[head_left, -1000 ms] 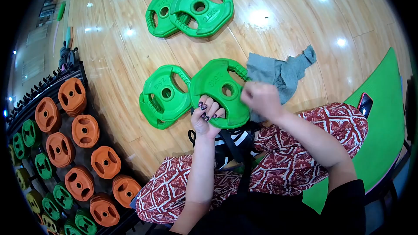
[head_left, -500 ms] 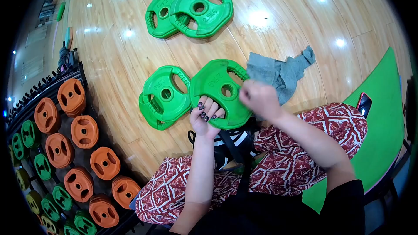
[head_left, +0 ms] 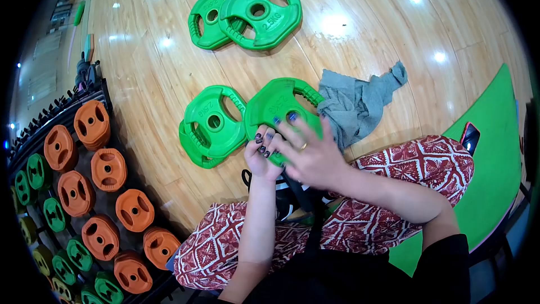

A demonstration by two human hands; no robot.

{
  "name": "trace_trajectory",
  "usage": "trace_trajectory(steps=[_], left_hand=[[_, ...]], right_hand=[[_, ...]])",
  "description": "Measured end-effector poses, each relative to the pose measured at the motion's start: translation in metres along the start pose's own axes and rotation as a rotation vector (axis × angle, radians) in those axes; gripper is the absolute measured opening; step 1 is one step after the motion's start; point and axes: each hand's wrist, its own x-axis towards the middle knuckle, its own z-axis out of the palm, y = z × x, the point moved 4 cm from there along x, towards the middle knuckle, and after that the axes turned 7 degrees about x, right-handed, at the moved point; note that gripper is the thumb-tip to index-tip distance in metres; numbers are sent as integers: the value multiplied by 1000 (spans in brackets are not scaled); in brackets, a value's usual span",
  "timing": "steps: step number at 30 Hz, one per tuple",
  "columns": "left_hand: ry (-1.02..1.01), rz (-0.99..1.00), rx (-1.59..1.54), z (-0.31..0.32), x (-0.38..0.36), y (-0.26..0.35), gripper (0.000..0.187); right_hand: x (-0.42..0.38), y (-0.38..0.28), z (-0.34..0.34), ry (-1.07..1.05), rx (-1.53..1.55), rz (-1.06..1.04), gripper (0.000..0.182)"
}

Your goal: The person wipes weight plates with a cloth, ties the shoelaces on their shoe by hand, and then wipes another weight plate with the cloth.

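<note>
A green 2.5 kg weight plate (head_left: 275,98) is tilted up in front of my legs, its centre hole partly covered. My left hand (head_left: 261,152) has its fingers wrapped round the lower left rim of this plate. Over the plate's lower right part is my right hand (head_left: 312,155), fingers spread, with a ring on one finger and nothing held. Right beside the plate lies a crumpled grey cloth (head_left: 357,104). To the left, another green plate (head_left: 214,121) rests on top of a further one.
Two overlapping green plates (head_left: 259,14) lie farther off on the wooden floor (head_left: 140,62). A rack of orange plates (head_left: 76,191) and green ones stands at left. At right, a phone (head_left: 470,137) lies on a green mat (head_left: 492,157).
My right hand has moved left and down from the plate's right edge, and its fingers have spread. My left hand keeps its hold. The grey cloth's near part has shifted slightly.
</note>
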Motion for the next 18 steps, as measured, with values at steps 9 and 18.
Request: trace_trajectory(steps=[9,18], left_hand=[[54,62,95,2,-1,0,10],[46,56,98,-3,-2,1,12]], right_hand=[[-8,-14,9,-195,15,50,71],[-12,-13,13,-193,16,64,73]])
